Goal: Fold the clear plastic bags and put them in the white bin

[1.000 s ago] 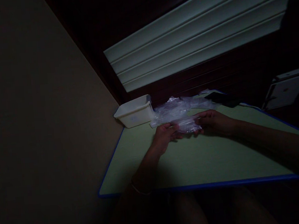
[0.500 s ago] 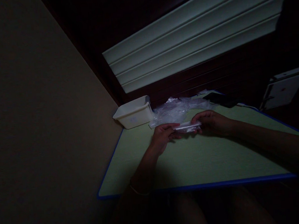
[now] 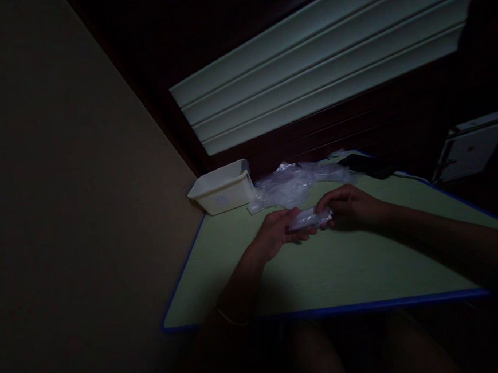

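A small clear plastic packet (image 3: 307,219) is held above the light green table (image 3: 345,265). My left hand (image 3: 274,233) grips its left end, with the fingers under it. At the right end, the fingers of my right hand (image 3: 349,206) pinch the packet. What the packet contains is too dim to make out. Behind my hands lies a heap of crumpled clear plastic bags (image 3: 287,186).
A white plastic bin (image 3: 226,191) stands at the table's back left corner, by the wall. Toward the back right lie a dark flat object (image 3: 368,165) and a pale cable. A white box-like object (image 3: 472,146) is beyond the table's right side.
The packet has been tilted so more of its flat face shows. My right hand's fingertips have moved slightly left along it, and my left fingers now reach further under it.
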`<state>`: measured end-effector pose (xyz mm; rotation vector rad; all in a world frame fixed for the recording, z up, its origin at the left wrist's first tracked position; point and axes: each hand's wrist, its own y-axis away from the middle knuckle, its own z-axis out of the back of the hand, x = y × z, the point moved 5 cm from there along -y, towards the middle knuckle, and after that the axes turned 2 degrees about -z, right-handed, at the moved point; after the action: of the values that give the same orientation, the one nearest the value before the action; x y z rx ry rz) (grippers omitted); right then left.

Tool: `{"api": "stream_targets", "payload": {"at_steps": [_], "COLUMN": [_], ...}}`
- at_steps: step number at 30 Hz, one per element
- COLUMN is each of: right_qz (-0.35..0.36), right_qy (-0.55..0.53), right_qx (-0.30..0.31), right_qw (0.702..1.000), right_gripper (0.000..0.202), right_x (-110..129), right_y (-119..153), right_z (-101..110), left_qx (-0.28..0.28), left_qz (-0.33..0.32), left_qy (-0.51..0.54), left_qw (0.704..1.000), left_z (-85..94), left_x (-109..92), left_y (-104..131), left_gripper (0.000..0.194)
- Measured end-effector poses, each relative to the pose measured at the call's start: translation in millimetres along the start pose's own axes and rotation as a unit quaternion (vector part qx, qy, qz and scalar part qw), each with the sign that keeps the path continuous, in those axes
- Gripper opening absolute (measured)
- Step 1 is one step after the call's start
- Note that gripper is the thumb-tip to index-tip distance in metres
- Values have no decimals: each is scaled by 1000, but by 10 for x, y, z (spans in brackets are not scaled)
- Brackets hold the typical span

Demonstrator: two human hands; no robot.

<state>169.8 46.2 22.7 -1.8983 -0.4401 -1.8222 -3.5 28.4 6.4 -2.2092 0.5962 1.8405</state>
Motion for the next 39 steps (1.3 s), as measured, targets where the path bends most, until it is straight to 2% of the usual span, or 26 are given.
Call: {"api": "stream_targets", "payload": {"at_steps": [3, 10, 14, 18, 22, 24, 30, 35, 39], "right_qz": [16, 62, 68, 60, 29, 9, -31, -19, -26], "right_qy": [42, 128, 136, 94, -71, -119, -13, 34, 74], "right_qx": [7, -19, -34, -49, -56, -49, -6, -3, -3], "right_qw": [999, 990, 988, 993, 995, 992, 999, 999, 997], "right_gripper": [22, 17, 17, 18, 35, 40, 29, 30, 34], "right_x": [24, 61, 68, 77, 17, -23, -26, -20, -60], "right_y": [0, -14, -14, -6, -23, -37, -27, -27, -36], "right_z": [10, 97, 125, 129, 123, 101, -20, -7, 4], "left_qx": [5, -23, -36, -51, -67, -78, -94, -94, -98], "left_qz": [12, 8, -1, -23, -58, -67, -75, -49, -68], "left_qy": [-33, -41, -42, -34, -33, -41, -37, -45, -91], "left_qw": [999, 999, 998, 998, 996, 994, 992, 993, 989], "left_z": [-25, 5, 39, 57, 67, 74, 62, 58, 71], "left_x": [22, 10, 25, 5, -28, -29, -36, -50, -70], "left_y": [18, 20, -4, -9, -15, -24, -30, -10, -11], "left_gripper": [36, 31, 28, 26, 28, 30, 31, 32, 32]}}
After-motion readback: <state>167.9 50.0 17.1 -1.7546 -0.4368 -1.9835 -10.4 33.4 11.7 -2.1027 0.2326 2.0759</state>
